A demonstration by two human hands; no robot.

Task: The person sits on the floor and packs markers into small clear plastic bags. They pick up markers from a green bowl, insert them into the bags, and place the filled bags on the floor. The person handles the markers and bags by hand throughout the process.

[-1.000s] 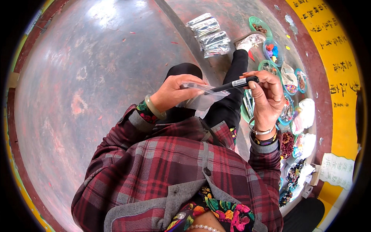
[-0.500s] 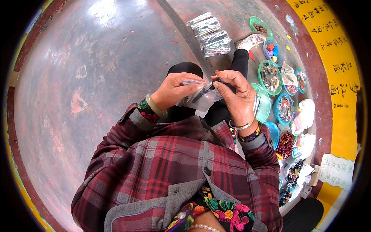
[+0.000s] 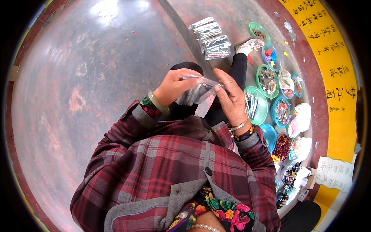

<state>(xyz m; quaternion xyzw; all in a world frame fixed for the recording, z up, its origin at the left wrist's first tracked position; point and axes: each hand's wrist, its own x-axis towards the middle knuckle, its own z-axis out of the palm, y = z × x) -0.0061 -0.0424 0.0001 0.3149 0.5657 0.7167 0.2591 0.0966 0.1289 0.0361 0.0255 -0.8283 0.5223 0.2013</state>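
Observation:
My left hand (image 3: 174, 87) pinches one end of the upper edge of a small clear plastic bag (image 3: 193, 94) in front of my knees. Dark, slender items show blurrily inside the bag; their kind is not clear. At the bag's other end, my right hand (image 3: 234, 101) has the edge between its thumb and fingers, the fingers fairly straight. Just right of this hand, a green basin (image 3: 262, 110) on the floor holds several pen-like sticks.
Filled clear packets (image 3: 217, 47) lie in two piles on the floor ahead. Along the right stand a green basin of small packets (image 3: 258, 82), a blue basin (image 3: 274, 110), dark red beads (image 3: 283, 149) and white bags (image 3: 303, 116). My shoe (image 3: 250, 45) rests near the basins.
The dark stick held in my right fingers over the bag is no longer between them; dark items now show inside the bag. My right hand has moved slightly down and left to the bag's edge.

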